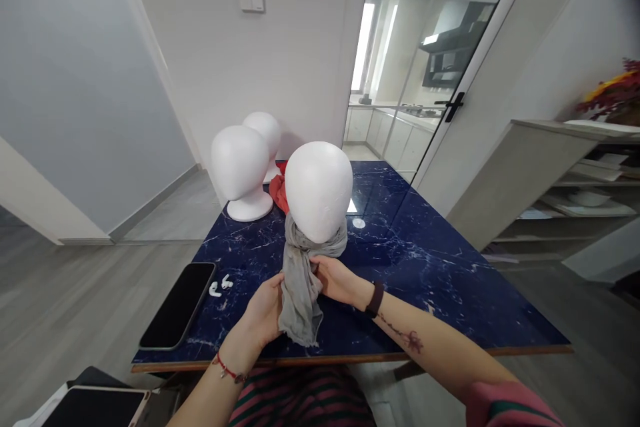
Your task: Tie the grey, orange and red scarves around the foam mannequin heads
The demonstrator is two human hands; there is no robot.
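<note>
Left hand (263, 310) angled up from below, thumb and fingers holding one edge of crinkled gray scarf (299, 297), right hand (336, 278) reaching diagonally, fingers on opposite edge, scarf wound below smooth white ovoid mannequin head (319, 190), glossy blue marbled table (425, 273).

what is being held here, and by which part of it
The gray scarf, by its hanging end below the white mannequin head: left grip at the left edge, right grip at the right edge, near the wrap.
</note>
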